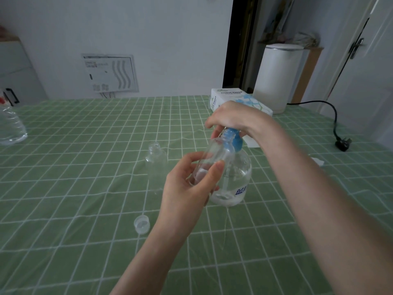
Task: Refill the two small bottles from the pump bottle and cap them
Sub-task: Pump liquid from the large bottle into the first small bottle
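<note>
Left-hand fingers round clear small bottle, right hand over blue pump

Tissue box: "TISSUE PAPER" is printed in dark caps on top face; repeated on left side face, only partly read ("…UE PAPER"). Pump bottle: blue chars are seen on front label, not legible. Wall panel: small print is noted, too blurred to be read.
</note>
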